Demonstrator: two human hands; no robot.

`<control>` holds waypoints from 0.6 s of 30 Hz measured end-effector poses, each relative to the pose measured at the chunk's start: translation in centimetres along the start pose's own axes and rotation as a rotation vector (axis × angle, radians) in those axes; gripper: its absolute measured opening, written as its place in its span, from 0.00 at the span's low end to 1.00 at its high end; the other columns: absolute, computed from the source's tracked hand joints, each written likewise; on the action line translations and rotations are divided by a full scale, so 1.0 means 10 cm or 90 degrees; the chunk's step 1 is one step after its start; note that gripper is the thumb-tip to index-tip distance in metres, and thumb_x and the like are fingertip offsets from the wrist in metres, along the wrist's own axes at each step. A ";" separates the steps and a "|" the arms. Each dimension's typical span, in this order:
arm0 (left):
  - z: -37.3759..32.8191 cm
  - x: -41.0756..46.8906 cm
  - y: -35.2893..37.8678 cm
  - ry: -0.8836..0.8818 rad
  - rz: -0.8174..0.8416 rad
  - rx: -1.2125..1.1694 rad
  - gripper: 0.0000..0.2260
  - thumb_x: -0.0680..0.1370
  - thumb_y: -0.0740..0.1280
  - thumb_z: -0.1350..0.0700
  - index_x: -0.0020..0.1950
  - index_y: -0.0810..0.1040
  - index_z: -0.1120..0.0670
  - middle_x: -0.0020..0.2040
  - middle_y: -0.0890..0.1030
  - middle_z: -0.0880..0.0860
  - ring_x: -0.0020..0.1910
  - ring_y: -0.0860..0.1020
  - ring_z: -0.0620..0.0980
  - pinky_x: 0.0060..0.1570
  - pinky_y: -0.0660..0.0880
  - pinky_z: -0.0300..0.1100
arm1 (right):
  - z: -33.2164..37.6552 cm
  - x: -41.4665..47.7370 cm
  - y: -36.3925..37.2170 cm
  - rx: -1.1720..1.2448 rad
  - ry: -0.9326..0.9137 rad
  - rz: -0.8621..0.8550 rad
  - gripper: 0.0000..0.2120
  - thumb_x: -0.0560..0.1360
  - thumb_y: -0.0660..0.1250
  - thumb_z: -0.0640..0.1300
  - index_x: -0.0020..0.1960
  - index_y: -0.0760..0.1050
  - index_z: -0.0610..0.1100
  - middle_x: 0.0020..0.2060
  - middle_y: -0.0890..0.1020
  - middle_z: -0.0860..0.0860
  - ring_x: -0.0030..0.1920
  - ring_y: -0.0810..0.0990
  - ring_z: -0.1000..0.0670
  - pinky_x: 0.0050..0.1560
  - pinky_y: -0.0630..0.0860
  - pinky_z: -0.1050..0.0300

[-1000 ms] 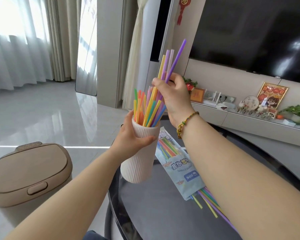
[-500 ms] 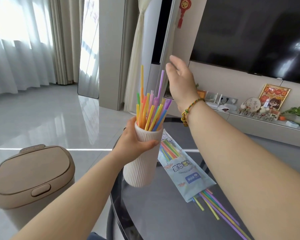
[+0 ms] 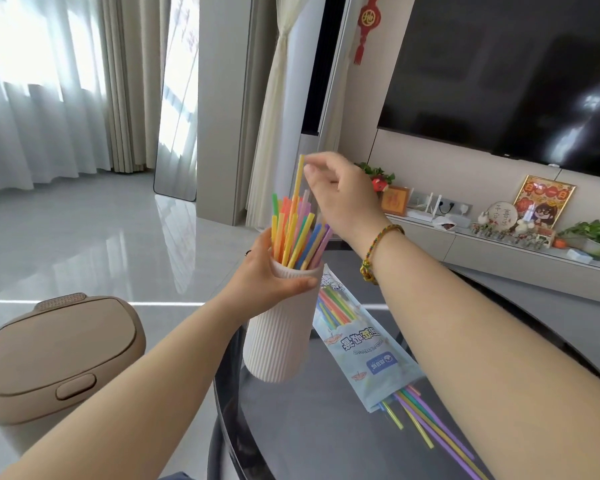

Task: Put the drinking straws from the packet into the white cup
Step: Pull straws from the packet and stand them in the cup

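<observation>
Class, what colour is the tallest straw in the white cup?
The tallest straw in the white cup is yellow; head view.

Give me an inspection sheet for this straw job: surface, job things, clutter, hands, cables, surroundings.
Surface: dark glossy table.
Job's things: white cup, tilted, holding many straws; packet flat on the table, spare straws poking out its near end.
Clutter: nothing seen.
Hands: left hand grips the cup; right hand has fingertips at the tall yellow straw, grip unclear.
Cables: nothing seen.
Surroundings: beige bin left of the table; television and shelf behind.
</observation>
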State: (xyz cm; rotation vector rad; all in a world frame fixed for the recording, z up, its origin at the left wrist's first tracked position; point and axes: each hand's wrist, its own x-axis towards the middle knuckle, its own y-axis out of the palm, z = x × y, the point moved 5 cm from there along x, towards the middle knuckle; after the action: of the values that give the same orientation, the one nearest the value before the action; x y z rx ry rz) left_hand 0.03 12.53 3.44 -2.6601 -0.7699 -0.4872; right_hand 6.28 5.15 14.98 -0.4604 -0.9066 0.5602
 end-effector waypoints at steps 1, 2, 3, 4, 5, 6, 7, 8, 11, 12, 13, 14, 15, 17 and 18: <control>-0.02 0.02 0.01 0.004 0.003 -0.011 0.29 0.65 0.75 0.59 0.57 0.61 0.46 0.46 0.74 0.40 0.39 0.75 0.24 0.34 0.70 0.19 | 0.03 0.04 0.00 0.014 0.002 0.006 0.17 0.78 0.56 0.44 0.65 0.68 0.41 0.67 0.70 0.44 0.64 0.70 0.50 0.65 0.67 0.55; -0.04 0.03 0.01 0.005 0.004 -0.018 0.29 0.65 0.75 0.60 0.57 0.61 0.45 0.45 0.75 0.40 0.39 0.76 0.25 0.34 0.70 0.20 | 0.06 0.09 0.01 0.022 0.000 0.020 0.20 0.79 0.55 0.44 0.69 0.63 0.42 0.71 0.63 0.46 0.70 0.64 0.50 0.69 0.62 0.55; -0.05 0.04 0.02 0.007 0.002 -0.022 0.29 0.65 0.75 0.60 0.57 0.62 0.46 0.45 0.75 0.40 0.39 0.76 0.26 0.33 0.70 0.20 | 0.09 0.12 0.03 0.020 -0.002 0.041 0.21 0.79 0.55 0.45 0.71 0.60 0.42 0.73 0.59 0.46 0.73 0.59 0.49 0.71 0.58 0.54; -0.05 0.04 0.02 0.009 -0.004 -0.023 0.28 0.65 0.75 0.60 0.56 0.63 0.45 0.44 0.76 0.39 0.38 0.76 0.26 0.33 0.70 0.20 | 0.11 0.15 0.06 0.015 0.003 0.069 0.21 0.79 0.54 0.45 0.71 0.59 0.41 0.73 0.60 0.45 0.73 0.58 0.48 0.72 0.58 0.54; -0.06 0.04 0.01 0.011 -0.010 -0.019 0.27 0.65 0.75 0.60 0.54 0.64 0.44 0.44 0.76 0.39 0.38 0.76 0.26 0.32 0.70 0.20 | 0.11 0.16 0.09 0.002 0.017 0.104 0.20 0.79 0.53 0.45 0.70 0.62 0.40 0.72 0.64 0.43 0.72 0.62 0.47 0.71 0.60 0.53; -0.05 0.03 0.01 0.012 -0.015 -0.009 0.26 0.65 0.75 0.59 0.52 0.64 0.42 0.44 0.76 0.40 0.38 0.76 0.26 0.33 0.70 0.20 | 0.10 0.14 0.13 -0.026 0.035 0.146 0.20 0.80 0.52 0.46 0.67 0.66 0.37 0.68 0.70 0.40 0.68 0.67 0.44 0.68 0.64 0.51; -0.05 0.03 0.00 0.017 -0.018 0.002 0.25 0.65 0.75 0.59 0.50 0.64 0.42 0.44 0.76 0.40 0.38 0.76 0.26 0.34 0.70 0.20 | 0.08 0.11 0.17 -0.069 0.045 0.181 0.20 0.80 0.52 0.46 0.63 0.70 0.33 0.61 0.76 0.37 0.63 0.72 0.41 0.64 0.68 0.49; -0.05 0.02 0.00 0.022 -0.019 0.015 0.24 0.65 0.75 0.59 0.50 0.65 0.41 0.44 0.76 0.40 0.38 0.75 0.25 0.35 0.70 0.20 | 0.05 0.06 0.20 -0.108 0.045 0.198 0.20 0.80 0.52 0.46 0.59 0.72 0.32 0.54 0.79 0.36 0.58 0.75 0.39 0.60 0.71 0.47; -0.05 0.01 0.00 0.036 -0.021 0.061 0.21 0.66 0.74 0.57 0.46 0.66 0.39 0.44 0.75 0.40 0.41 0.76 0.30 0.36 0.69 0.19 | 0.00 -0.02 0.17 -0.066 0.022 0.163 0.16 0.79 0.55 0.45 0.60 0.73 0.37 0.57 0.80 0.41 0.60 0.75 0.44 0.63 0.70 0.50; -0.05 0.01 0.00 0.034 -0.021 0.085 0.19 0.67 0.74 0.55 0.44 0.66 0.38 0.45 0.74 0.41 0.43 0.75 0.33 0.37 0.69 0.20 | 0.00 -0.02 0.12 -0.012 0.025 0.137 0.16 0.78 0.55 0.44 0.63 0.71 0.40 0.62 0.76 0.44 0.64 0.72 0.47 0.66 0.68 0.53; -0.05 0.00 0.02 0.033 -0.021 0.113 0.17 0.67 0.73 0.53 0.44 0.67 0.38 0.45 0.73 0.42 0.45 0.73 0.36 0.38 0.68 0.20 | -0.02 -0.04 0.06 0.033 0.030 0.108 0.17 0.78 0.56 0.44 0.66 0.68 0.41 0.66 0.73 0.46 0.67 0.69 0.48 0.67 0.64 0.55; -0.05 -0.01 0.02 0.035 -0.025 0.137 0.16 0.68 0.73 0.53 0.46 0.68 0.39 0.46 0.71 0.42 0.46 0.71 0.37 0.39 0.66 0.19 | -0.04 -0.05 -0.02 0.060 0.034 0.076 0.19 0.78 0.56 0.44 0.68 0.66 0.42 0.68 0.70 0.46 0.69 0.66 0.49 0.67 0.62 0.57; -0.04 -0.02 0.02 0.040 -0.032 0.155 0.16 0.68 0.72 0.53 0.49 0.69 0.42 0.47 0.70 0.43 0.46 0.69 0.37 0.40 0.64 0.16 | -0.07 -0.07 -0.09 0.069 0.038 0.046 0.19 0.78 0.57 0.44 0.68 0.64 0.42 0.69 0.69 0.46 0.70 0.65 0.49 0.65 0.62 0.59; -0.01 -0.07 0.02 0.047 -0.059 0.171 0.22 0.68 0.72 0.54 0.59 0.68 0.49 0.52 0.69 0.45 0.45 0.67 0.36 0.41 0.60 0.13 | -0.19 -0.17 -0.22 0.069 0.056 -0.008 0.20 0.78 0.57 0.45 0.69 0.64 0.42 0.69 0.68 0.46 0.70 0.64 0.49 0.63 0.61 0.61; 0.01 -0.12 0.01 0.042 -0.079 0.173 0.26 0.68 0.72 0.54 0.62 0.67 0.50 0.56 0.68 0.46 0.47 0.66 0.35 0.43 0.59 0.14 | -0.27 -0.25 -0.28 0.071 0.073 -0.030 0.20 0.78 0.58 0.45 0.68 0.64 0.43 0.69 0.69 0.46 0.69 0.65 0.49 0.62 0.61 0.61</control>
State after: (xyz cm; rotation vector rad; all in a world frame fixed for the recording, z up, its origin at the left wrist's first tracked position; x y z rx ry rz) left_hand -0.81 11.93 2.88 -2.3459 -0.9139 -0.4638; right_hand 8.06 1.05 13.71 -0.3661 -0.7704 0.5328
